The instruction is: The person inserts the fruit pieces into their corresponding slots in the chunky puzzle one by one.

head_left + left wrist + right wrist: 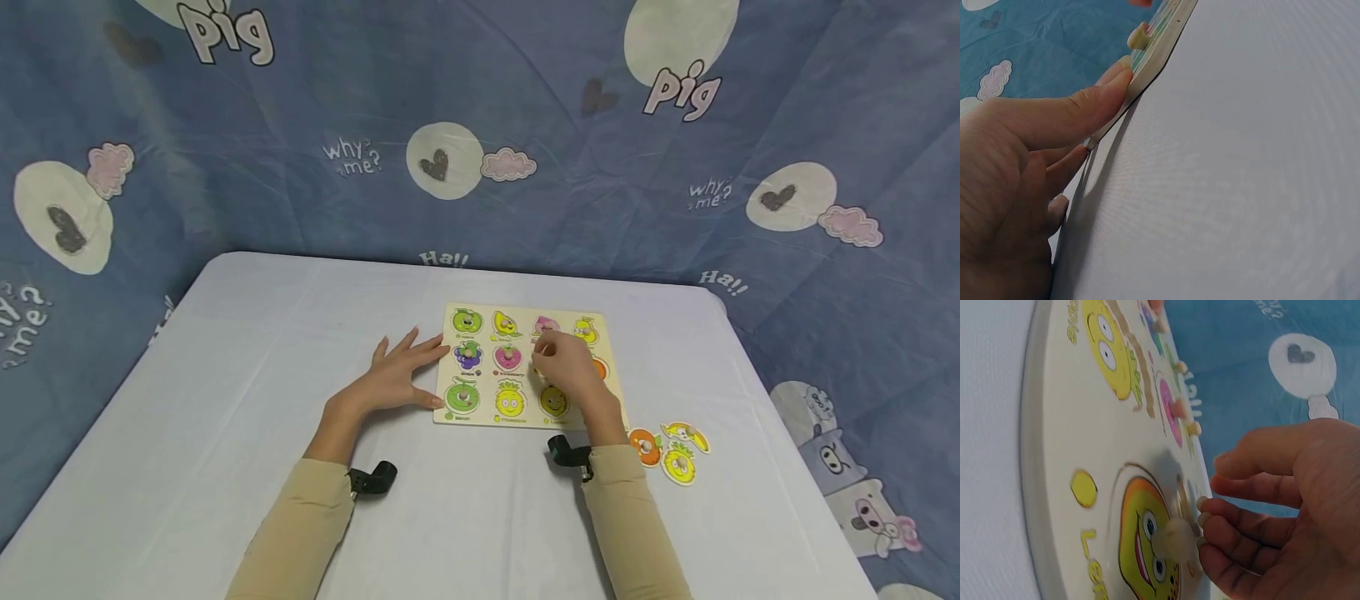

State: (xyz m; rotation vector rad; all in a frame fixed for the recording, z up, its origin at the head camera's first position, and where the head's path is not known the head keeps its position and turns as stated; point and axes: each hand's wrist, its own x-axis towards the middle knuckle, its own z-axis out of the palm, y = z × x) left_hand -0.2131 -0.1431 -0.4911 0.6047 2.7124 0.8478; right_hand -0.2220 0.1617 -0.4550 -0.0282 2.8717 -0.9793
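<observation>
A wooden fruit puzzle board (527, 423) lies on the table, holding fruit pieces with small knobs. My left hand (397, 379) is at its left side, fingers spread, thumb touching near the front corner; in the left wrist view, the thumb (1100, 103) rests on the board's edge. Over the board's right half is my right hand (573, 367), fingers bent loosely, with nothing visible between them. In the right wrist view, those fingertips are close to a lemon piece (1141, 537) and its knob. The pineapple place (510, 400) shows a printed face without a knob.
Loose orange (645, 447), banana (688, 435) and pineapple (679, 465) pieces lie right of the board, beside my right sleeve. The white table (225, 400) meets a blue printed cloth (525, 225) at the back. A small black camera is on each wrist.
</observation>
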